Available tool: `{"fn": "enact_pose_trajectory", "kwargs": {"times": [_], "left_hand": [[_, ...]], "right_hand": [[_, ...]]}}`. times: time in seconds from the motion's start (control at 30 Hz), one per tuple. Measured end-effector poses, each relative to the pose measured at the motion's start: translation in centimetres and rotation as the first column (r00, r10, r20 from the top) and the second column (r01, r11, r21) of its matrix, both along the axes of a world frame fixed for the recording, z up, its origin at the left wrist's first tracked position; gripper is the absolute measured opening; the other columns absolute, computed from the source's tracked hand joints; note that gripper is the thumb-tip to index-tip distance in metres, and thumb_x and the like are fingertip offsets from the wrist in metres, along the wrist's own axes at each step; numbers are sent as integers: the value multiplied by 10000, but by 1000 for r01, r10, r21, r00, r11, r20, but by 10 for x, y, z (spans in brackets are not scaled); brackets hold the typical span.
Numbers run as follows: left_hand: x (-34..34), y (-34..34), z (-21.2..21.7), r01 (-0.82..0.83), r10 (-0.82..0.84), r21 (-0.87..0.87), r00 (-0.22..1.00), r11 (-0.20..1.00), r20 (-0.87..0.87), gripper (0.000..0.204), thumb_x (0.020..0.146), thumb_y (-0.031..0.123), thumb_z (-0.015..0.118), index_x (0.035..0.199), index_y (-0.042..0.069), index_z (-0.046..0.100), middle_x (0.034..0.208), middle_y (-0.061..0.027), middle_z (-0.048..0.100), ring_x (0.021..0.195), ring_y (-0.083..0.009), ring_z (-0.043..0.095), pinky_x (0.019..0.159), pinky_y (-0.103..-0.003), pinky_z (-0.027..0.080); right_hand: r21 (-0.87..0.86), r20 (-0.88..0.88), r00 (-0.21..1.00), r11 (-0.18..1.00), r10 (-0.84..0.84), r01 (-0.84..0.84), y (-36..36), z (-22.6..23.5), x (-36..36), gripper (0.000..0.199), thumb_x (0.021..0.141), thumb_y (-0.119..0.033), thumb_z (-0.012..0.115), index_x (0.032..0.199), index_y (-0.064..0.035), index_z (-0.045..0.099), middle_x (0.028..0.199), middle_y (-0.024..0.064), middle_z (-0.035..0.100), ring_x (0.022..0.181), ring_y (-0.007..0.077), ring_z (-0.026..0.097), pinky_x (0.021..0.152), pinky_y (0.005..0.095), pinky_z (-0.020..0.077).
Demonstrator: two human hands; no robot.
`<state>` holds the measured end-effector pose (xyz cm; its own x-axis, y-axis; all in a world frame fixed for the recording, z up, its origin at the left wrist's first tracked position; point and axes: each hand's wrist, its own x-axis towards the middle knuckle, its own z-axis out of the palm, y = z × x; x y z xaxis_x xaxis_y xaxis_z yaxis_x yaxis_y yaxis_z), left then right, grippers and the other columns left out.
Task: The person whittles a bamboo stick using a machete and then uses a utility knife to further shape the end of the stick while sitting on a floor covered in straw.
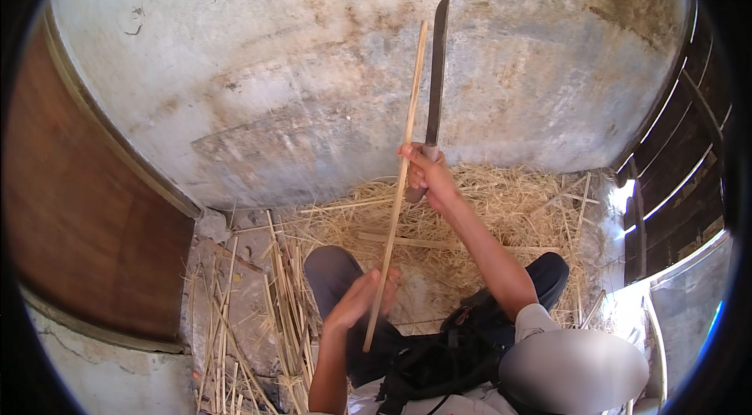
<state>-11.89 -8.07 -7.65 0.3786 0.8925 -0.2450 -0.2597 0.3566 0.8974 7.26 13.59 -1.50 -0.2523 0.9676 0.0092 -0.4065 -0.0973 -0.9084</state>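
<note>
Knife (438, 78) sits tight in the right hand (435, 178), beside the stick (396, 207), over straw (505, 189). Left hand (354, 301) is low on the stick, grip too blurry to tell. A slip might bring a cut.

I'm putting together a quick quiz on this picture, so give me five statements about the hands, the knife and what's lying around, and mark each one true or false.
1. The right hand grips a long knife by its handle. True.
2. The knife's tip points toward the person's knees. False: it points away from the person.
3. The left hand is empty. False: it holds the lower part of a pale stick.
4. A straw-like heap lies near the foot of the wall. True.
5. The big cluster of loose sticks lies on the person's right. False: it lies on the left.
</note>
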Motion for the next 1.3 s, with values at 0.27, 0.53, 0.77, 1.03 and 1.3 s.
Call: {"fn": "enact_pose_trajectory", "kwargs": {"times": [0.27, 0.53, 0.77, 1.03, 1.3], "left_hand": [[22, 0, 8, -233, 527, 490, 561, 840, -638, 239, 1079, 189, 494, 1000, -1, 617, 745, -223, 631, 720, -422, 646, 631, -456, 469], [44, -14, 15, -345, 649, 550, 413, 760, -639, 200, 1047, 136, 547, 1087, -5, 683, 744, -294, 585, 717, -490, 609, 628, -472, 485], [53, -21, 15, -416, 640, 486, 505, 769, -579, 287, 1072, 203, 561, 1166, -1, 738, 652, -40, 522, 599, -81, 427, 544, -307, 373], [51, -23, 7, -395, 659, 528, 484, 752, -576, 318, 1054, 211, 602, 1217, -37, 716, 693, -33, 586, 629, -61, 443, 547, -303, 390], [51, -27, 8, -433, 703, 554, 427, 711, -568, 277, 1000, 124, 650, 1209, -55, 682, 769, -227, 626, 664, -327, 507, 621, -356, 481]], "right_hand": [[497, 704, 604, 867, -373, -43, 21, -53, 46, 377, 924, -377, 773, 925, -7, 702, 571, 43, 550, 483, 156, 512, 492, 344, 424], [626, 776, 290, 631, -560, -459, 3, -54, 54, 175, 753, -202, 768, 897, -107, 738, 683, 141, 683, 639, 332, 701, 599, 430, 556], [561, 825, 303, 755, -476, -340, 36, -56, 58, 167, 753, -208, 698, 906, -153, 736, 724, 107, 707, 661, 326, 699, 610, 464, 564], [419, 907, 184, 841, -378, -342, 53, -37, 60, 160, 777, -175, 671, 909, -122, 745, 697, 122, 678, 663, 346, 693, 641, 473, 583], [409, 865, 35, 663, -500, -627, 14, -20, 53, 190, 772, -183, 673, 929, -138, 769, 729, 132, 714, 696, 330, 710, 651, 465, 590]]}}
